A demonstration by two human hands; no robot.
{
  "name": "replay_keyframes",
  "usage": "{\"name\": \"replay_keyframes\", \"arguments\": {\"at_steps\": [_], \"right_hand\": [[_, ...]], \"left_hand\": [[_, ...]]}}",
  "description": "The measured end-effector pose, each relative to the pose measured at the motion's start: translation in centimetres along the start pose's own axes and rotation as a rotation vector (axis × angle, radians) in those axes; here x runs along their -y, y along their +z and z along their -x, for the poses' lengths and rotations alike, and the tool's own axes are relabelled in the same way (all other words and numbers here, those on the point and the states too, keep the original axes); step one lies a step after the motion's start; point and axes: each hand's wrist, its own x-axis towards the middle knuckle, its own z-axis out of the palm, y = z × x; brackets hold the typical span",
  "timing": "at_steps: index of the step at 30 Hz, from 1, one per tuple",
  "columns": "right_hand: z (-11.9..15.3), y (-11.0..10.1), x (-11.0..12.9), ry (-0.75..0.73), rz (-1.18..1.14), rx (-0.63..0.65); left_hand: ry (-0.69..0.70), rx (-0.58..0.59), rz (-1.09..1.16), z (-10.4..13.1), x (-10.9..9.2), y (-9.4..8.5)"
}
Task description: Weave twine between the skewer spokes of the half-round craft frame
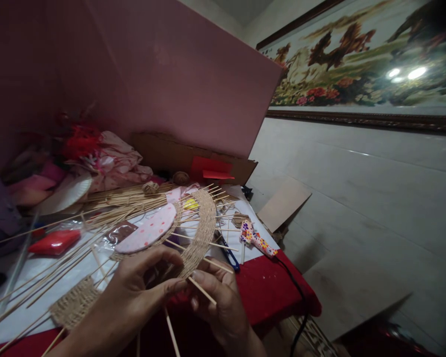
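A curved band woven of tan twine (204, 223), with thin wooden sticks running across it like spokes, is raised over the table in front of me. My left hand (144, 285) is closed on its near end, thumb below and fingers curled over the edge. At the same end, my right hand (217, 297) pinches the band close to a protruding stick (204, 291); some of its fingers are hidden behind the work. Beyond the left hand lies a rounded, red-dotted pale fabric piece (148, 230) edged with twine. Another woven twine piece (74, 302) with sticks rests beside my left forearm.
A flower-patterned glue gun (258, 239) with a black cord lies at the right, near a blue-handled tool (228, 253). Bundled sticks (126, 201), a red packet (55, 241) and piled cloth (119, 158) occupy the left and back. Cardboard (163, 148) stands behind.
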Motion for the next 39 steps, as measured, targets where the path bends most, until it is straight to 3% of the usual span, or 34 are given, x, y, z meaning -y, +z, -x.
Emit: {"name": "replay_keyframes", "arguments": {"at_steps": [39], "right_hand": [[0.25,0.14,-0.1,0.018,0.034,-0.097]], "left_hand": [[0.016,-0.002,0.036,0.12,-0.3,0.04]]}}
